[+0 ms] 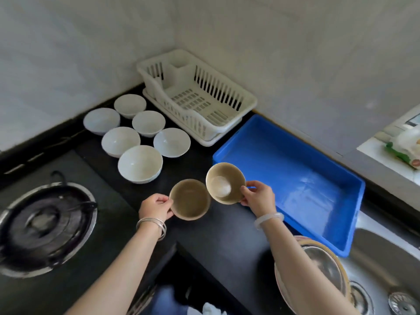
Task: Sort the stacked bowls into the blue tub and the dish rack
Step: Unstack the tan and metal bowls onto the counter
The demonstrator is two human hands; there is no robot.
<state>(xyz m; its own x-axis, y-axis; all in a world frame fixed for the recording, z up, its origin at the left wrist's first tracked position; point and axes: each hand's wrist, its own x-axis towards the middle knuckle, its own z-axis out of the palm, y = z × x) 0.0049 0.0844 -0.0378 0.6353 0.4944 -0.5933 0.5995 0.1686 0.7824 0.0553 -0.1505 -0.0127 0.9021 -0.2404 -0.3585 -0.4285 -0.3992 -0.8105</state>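
My left hand (155,206) grips the left rim of a tan bowl (190,199) held just above the black counter. My right hand (258,196) holds a second tan bowl (225,183), tilted so its pale inside faces me, at the left edge of the blue tub (318,192). The tub holds nothing. The cream dish rack (227,119) in the corner behind it is also bare. Several white bowls (139,163) stand separately on the counter left of the rack.
A black pan sits on the gas burner (45,226) at the left. A steel sink (375,269) at the lower right holds a metal basin (322,267). Tiled walls close the corner. A window ledge with a packet (404,148) is at the right.
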